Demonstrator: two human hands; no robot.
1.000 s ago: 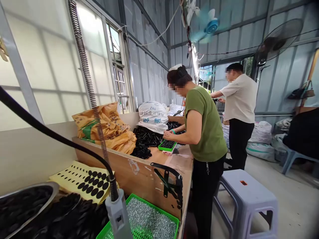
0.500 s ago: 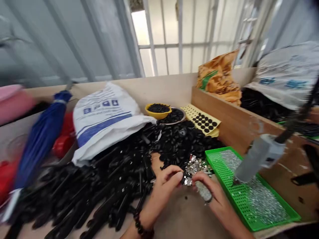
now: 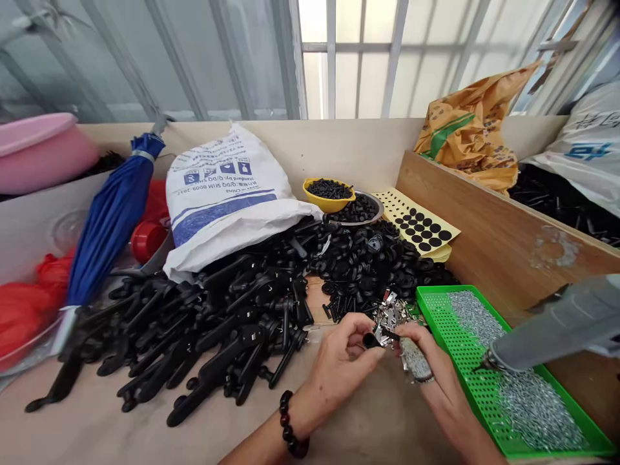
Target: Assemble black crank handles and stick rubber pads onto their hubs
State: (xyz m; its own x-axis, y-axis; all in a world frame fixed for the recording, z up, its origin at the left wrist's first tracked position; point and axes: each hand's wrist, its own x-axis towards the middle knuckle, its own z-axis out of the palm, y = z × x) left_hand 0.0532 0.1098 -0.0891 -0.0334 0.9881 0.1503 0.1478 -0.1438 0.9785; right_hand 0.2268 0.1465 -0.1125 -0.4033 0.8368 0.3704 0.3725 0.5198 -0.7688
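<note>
My left hand (image 3: 341, 358), with a beaded bracelet at the wrist, is closed on a small black round part (image 3: 371, 340) with a hollow end. Fingertips of my right hand (image 3: 438, 371) pinch a thin dark piece (image 3: 390, 334) beside that part; its kind is too small to tell. Under the right fingers shows a dark-rimmed rounded thing (image 3: 415, 360) full of silvery bits, partly hidden. Just beyond both hands lies a heap of shiny metal clips (image 3: 393, 311). Several black screws (image 3: 346, 305) lie to its left.
Right of my hands are a green tray (image 3: 443, 352) of small screws and a grey power screwdriver (image 3: 557, 323) above it. Black handle-like parts (image 3: 227, 336) cover the left. Behind are black discs (image 3: 387, 258), a yellow bowl (image 3: 329, 204), a sticker sheet (image 3: 445, 227) and a white sack (image 3: 232, 213).
The camera view has shifted, and scenery appears steadier. The screwdriver now slants in from the right, lower over the tray. The black round part shows clearly in my left fingers, close to my right fingertips.
</note>
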